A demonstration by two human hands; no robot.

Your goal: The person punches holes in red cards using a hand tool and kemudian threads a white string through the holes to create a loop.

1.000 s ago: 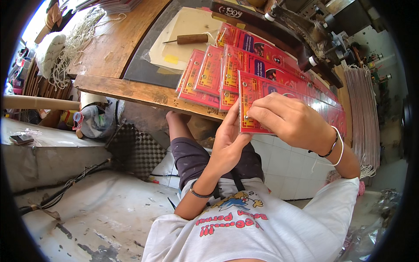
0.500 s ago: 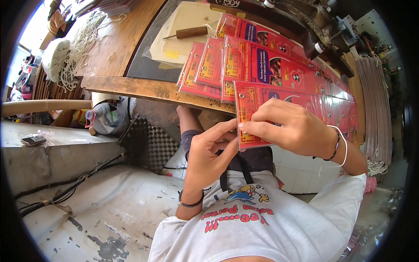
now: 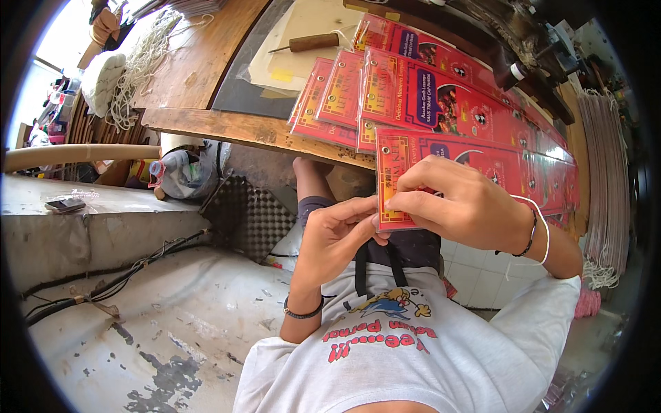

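A red printed card (image 3: 389,165) in clear plastic, with a metal eyelet near its left edge, reaches out over the table's front edge. My left hand (image 3: 337,237) grips its near left corner between thumb and fingers. My right hand (image 3: 458,203) lies over the card's face with thumb and forefinger pinched together beside my left fingertips; whatever is between them is too small or hidden to tell. A white cord (image 3: 544,227) loops round my right wrist. More red cards (image 3: 447,103) lie overlapped beneath and behind this one.
A wooden-handled awl (image 3: 313,43) lies on pale sheets behind the cards. White cords (image 3: 131,82) hang over the wooden table (image 3: 200,62) at left. A tall stack of cards with white cords (image 3: 602,179) stands at right. Dark machinery (image 3: 530,55) is at the far right.
The view has shifted, so the table and cards sit slightly further right. My right thumb and forefinger have moved a little inward from the card's left edge. My left hand keeps its grip.
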